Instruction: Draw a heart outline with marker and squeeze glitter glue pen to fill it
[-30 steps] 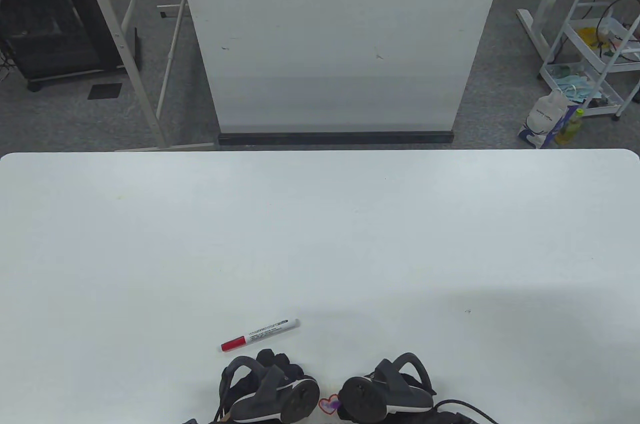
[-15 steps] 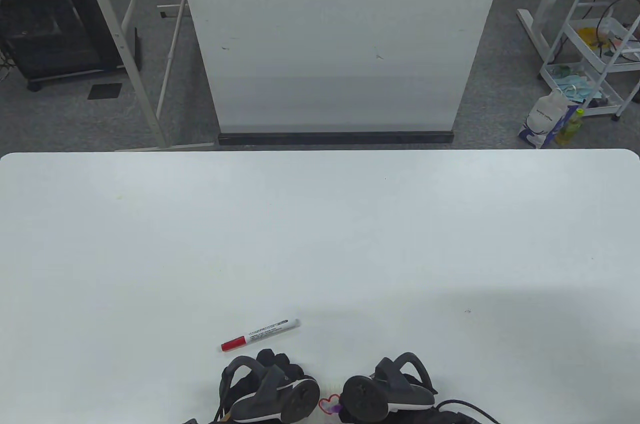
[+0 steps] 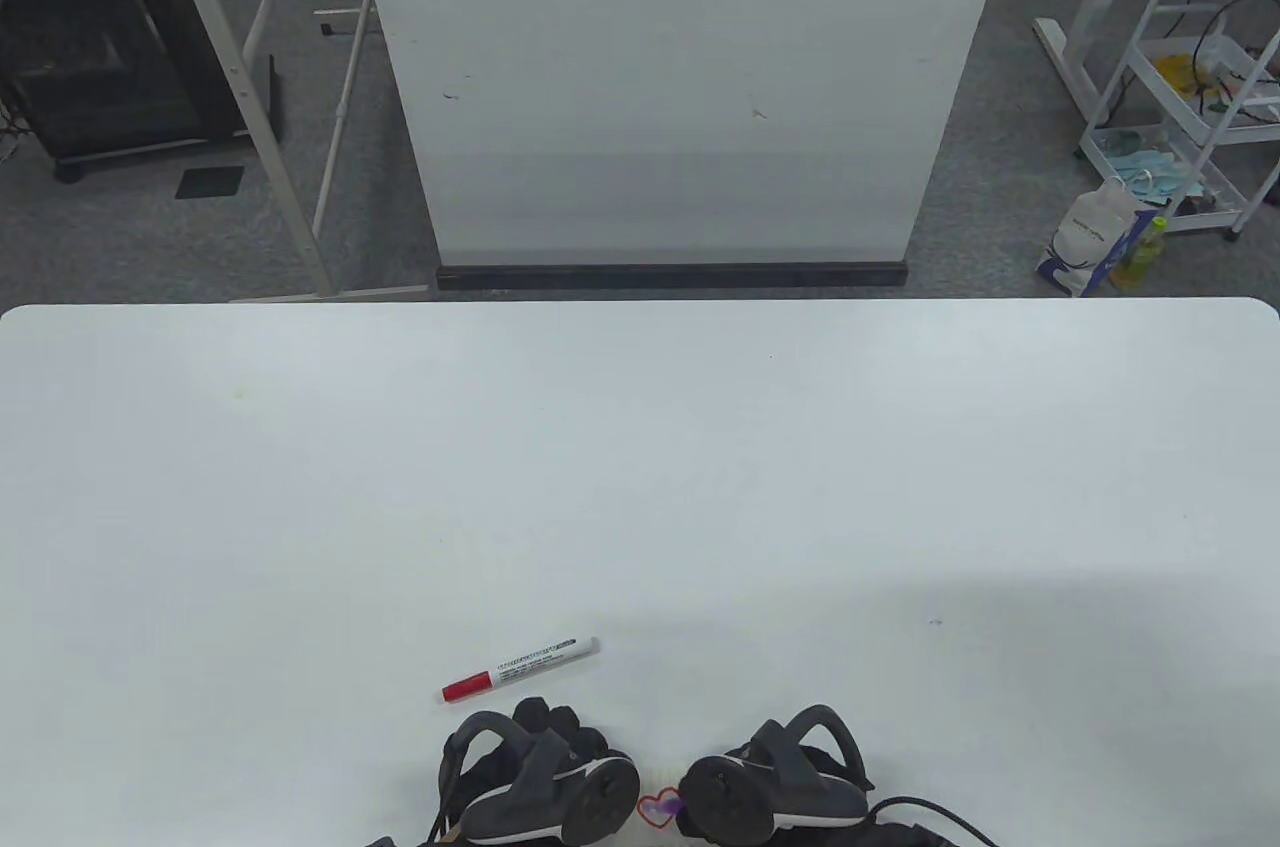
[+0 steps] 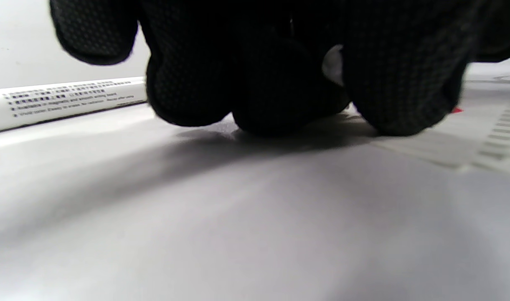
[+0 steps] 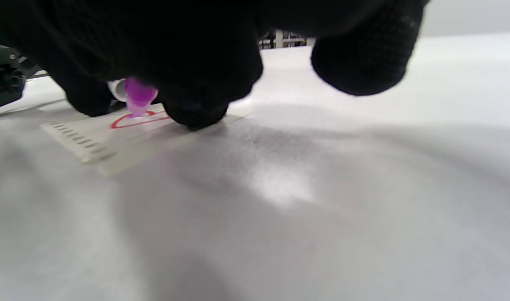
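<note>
- At the near edge of the white table (image 3: 640,487), the right hand (image 3: 775,782) in a black glove grips a glitter glue pen (image 5: 137,97); its fingers (image 5: 204,83) are curled round the pen, and only the purple tip shows below them.
- That purple tip points down at a red heart outline (image 3: 660,805) drawn on a small sheet of paper (image 5: 125,138); whether it touches the sheet cannot be told. In the table view purple shows inside the heart's right part.
- The paper lies flat on the table between the two hands, with a row of short dark marks along one edge.
- Just left of the heart, the left hand (image 3: 540,777) rests knuckles-down on the table, its gloved fingers (image 4: 188,83) curled under. The pictures show nothing held in them, though the inside of the fist is dark.
- A tracker (image 3: 590,792) is strapped to the back of the left hand, and another tracker (image 3: 730,792) to the right.
- Farther from the near edge, just beyond the left hand and apart from it, the marker (image 3: 520,669) lies on the table: white barrel with print, red cap at its left end, slanting up toward the right.
- Beyond the table's far edge stands a white board (image 3: 680,77) on the grey floor.
- A white cart (image 3: 1190,87) with clutter is at the far right.
</note>
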`<state>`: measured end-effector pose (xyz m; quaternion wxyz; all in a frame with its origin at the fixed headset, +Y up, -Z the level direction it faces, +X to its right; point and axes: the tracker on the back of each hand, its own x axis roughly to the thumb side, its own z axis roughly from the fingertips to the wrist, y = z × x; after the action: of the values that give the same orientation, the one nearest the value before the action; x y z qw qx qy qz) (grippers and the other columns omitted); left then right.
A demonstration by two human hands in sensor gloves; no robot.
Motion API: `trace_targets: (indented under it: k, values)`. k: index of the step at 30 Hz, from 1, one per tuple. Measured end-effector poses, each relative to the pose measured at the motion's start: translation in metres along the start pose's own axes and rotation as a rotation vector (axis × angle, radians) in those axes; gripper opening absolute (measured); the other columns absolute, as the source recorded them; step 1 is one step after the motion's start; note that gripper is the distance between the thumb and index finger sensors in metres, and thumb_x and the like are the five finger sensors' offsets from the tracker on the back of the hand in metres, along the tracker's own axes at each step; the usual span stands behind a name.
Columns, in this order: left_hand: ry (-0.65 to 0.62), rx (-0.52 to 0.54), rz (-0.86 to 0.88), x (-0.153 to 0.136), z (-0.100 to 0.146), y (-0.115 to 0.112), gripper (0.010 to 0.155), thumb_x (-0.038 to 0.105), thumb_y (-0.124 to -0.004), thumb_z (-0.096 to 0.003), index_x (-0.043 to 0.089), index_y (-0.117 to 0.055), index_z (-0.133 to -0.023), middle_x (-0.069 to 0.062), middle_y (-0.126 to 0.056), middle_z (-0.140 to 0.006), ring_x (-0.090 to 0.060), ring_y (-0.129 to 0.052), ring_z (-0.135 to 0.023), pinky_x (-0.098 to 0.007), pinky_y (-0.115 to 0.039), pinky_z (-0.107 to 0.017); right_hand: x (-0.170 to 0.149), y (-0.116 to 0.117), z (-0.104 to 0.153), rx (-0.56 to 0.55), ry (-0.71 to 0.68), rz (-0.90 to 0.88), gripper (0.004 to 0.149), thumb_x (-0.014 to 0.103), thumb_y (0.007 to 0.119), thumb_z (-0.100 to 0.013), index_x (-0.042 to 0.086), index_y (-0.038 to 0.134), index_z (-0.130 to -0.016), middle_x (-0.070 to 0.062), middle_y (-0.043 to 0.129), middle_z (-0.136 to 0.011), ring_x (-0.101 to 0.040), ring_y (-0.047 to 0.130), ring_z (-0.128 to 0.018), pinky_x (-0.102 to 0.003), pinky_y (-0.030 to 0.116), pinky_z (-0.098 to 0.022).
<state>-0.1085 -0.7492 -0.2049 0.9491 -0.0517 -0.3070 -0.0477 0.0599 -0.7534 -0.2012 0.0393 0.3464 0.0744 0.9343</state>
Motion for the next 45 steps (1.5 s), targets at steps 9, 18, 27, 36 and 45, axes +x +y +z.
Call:
trace_targets:
  k: [9,18,27,36,45]
  values:
    - [0.000,0.000,0.000,0.0001,-0.0001,0.0000,0.047,0.052,-0.092,-0.0365,0.031,-0.091,-0.079,0.004,-0.103,-0.065,-0.028,-0.099,-0.063,-0.062,-0.070,-0.063,-0.0008,-0.0004,-0.0001,0.052,-0.028,-0.038,0.048,0.047,0.080,-0.036,0.017,0.097,-0.068,0.003,0.100,-0.021,-0.010,0.089,0.004,-0.039,0.089,-0.039]
    - [0.000,-0.001,0.001,0.0002,-0.0002,-0.0001,0.047,0.052,-0.092,-0.0364,0.031,-0.091,-0.078,0.004,-0.103,-0.065,-0.028,-0.099,-0.063,-0.062,-0.070,-0.063,0.0001,0.0007,-0.0007,0.052,-0.033,-0.055,0.048,0.047,0.080,-0.036,0.017,0.097,-0.068,0.002,0.100,-0.021,-0.011,0.089,0.004,-0.039,0.089,-0.039]
    - [0.000,0.000,0.001,0.0002,-0.0004,-0.0003,0.047,0.052,-0.092,-0.0365,0.031,-0.091,-0.078,0.004,-0.103,-0.066,-0.028,-0.099,-0.063,-0.062,-0.070,-0.063,-0.0006,-0.0002,0.0000,0.062,-0.028,-0.042,0.048,0.047,0.080,-0.036,0.017,0.097,-0.068,0.002,0.100,-0.021,-0.011,0.089,0.005,-0.039,0.089,-0.039]
    - [0.000,-0.001,-0.003,0.0005,-0.0004,-0.0002,0.047,0.052,-0.092,-0.0364,0.031,-0.091,-0.078,0.004,-0.103,-0.065,-0.029,-0.099,-0.063,-0.062,-0.070,-0.063,-0.0012,-0.0023,-0.0001,0.080,-0.038,-0.045,0.048,0.047,0.080,-0.036,0.017,0.098,-0.068,0.003,0.100,-0.020,-0.011,0.089,0.005,-0.039,0.089,-0.039]
    - [0.002,-0.004,-0.006,0.0009,-0.0007,-0.0001,0.047,0.052,-0.092,-0.0364,0.030,-0.091,-0.078,0.004,-0.103,-0.066,-0.029,-0.099,-0.063,-0.062,-0.070,-0.064,-0.0018,-0.0026,0.0001,0.041,-0.016,-0.025,0.048,0.047,0.080,-0.036,0.016,0.098,-0.068,0.002,0.100,-0.020,-0.011,0.089,0.005,-0.039,0.090,-0.038]
